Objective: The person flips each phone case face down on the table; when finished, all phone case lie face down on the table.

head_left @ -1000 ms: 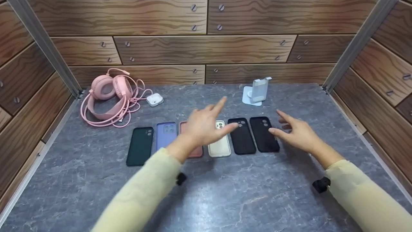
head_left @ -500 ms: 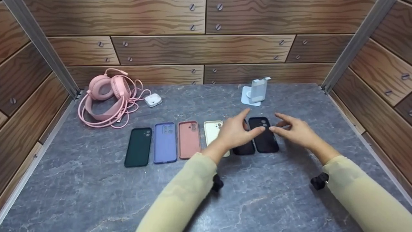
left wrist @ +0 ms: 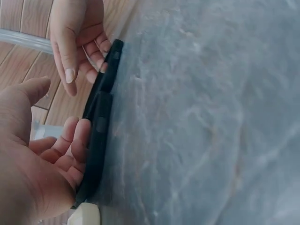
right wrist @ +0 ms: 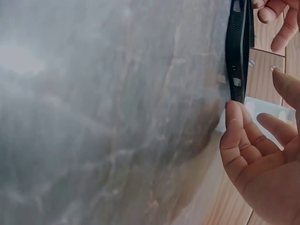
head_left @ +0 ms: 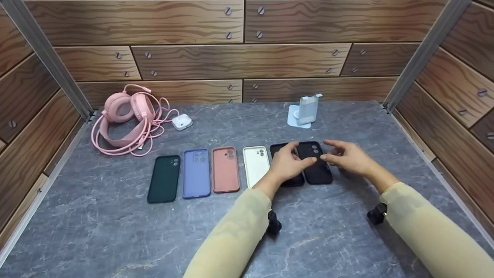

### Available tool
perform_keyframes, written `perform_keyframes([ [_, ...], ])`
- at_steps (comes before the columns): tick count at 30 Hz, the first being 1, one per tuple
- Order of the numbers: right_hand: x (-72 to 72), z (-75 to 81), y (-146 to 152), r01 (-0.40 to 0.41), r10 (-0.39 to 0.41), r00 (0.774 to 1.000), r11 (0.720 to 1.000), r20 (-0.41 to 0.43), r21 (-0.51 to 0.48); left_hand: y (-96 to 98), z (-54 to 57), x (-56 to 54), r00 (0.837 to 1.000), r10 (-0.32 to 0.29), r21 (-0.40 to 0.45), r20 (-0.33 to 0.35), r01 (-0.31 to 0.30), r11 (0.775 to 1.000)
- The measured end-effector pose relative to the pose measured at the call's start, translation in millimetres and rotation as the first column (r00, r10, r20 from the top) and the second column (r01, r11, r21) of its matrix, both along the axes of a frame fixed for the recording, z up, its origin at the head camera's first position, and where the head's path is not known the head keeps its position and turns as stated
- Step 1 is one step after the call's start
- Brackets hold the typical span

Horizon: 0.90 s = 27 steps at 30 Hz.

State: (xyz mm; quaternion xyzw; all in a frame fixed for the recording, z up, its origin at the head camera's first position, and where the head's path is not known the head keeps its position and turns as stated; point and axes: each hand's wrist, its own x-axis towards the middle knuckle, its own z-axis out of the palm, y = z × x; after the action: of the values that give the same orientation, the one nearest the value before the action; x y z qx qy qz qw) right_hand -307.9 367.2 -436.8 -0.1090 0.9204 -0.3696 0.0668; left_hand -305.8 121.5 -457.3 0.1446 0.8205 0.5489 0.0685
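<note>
A row of phone cases lies flat in the head view. My left hand (head_left: 287, 164) is over the left black phone case (head_left: 281, 146) and hides much of it. In the left wrist view its bent fingertips are at that case's surface, the thumb standing apart. Beside the right edge of the right black phone case (head_left: 318, 172) is my right hand (head_left: 349, 158); its lower fingertips look to touch the case's edge in the right wrist view. Neither hand is closed round a case. Left of them lie a white phone case (head_left: 254, 164), pink phone case (head_left: 225, 172), blue phone case (head_left: 196, 177) and dark green phone case (head_left: 164, 179).
Pink headphones (head_left: 121, 119) with a coiled cable lie at the back left, beside a small white case (head_left: 182, 121). A pale blue phone stand (head_left: 308, 110) is at the back right. Wood-patterned walls (head_left: 185, 61) enclose the grey marbled table (head_left: 115, 235).
My left hand has moved right, from over the pink and white cases to the left black one, and lowered. The right hand has shifted only slightly. The cases lie as before.
</note>
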Motion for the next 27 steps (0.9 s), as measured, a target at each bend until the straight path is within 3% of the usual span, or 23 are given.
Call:
perform_keyframes([
  [5,-3.0,-5.3,-0.3,-0.016,0.016,1.000,1.000,-0.016,0.005,4.3,-2.2,-3.1,0.999,0.035,-0.052,0.018,-0.034,0.998],
  [9,-5.0,-9.6,-1.2,-0.018,0.018,1.000,1.000,-0.024,0.014,8.9,-3.9,-5.1,0.998,0.068,-0.149,0.014,-0.065,0.987],
  [17,-6.9,-14.5,-2.5,-0.020,0.020,1.000,1.000,-0.010,-0.002,14.0,-3.7,-2.8,0.997,0.075,-0.393,-0.028,-0.080,0.916],
  [21,-7.0,-16.0,-2.3,-0.015,0.015,1.000,0.999,0.007,-0.029,15.2,-2.8,-3.0,0.997,0.077,-0.434,-0.023,-0.079,0.898],
  [27,-6.6,-15.9,-2.2,-0.008,0.008,1.000,0.999,0.013,-0.037,16.0,-2.4,-2.5,0.996,0.087,-0.432,-0.012,-0.084,0.898],
])
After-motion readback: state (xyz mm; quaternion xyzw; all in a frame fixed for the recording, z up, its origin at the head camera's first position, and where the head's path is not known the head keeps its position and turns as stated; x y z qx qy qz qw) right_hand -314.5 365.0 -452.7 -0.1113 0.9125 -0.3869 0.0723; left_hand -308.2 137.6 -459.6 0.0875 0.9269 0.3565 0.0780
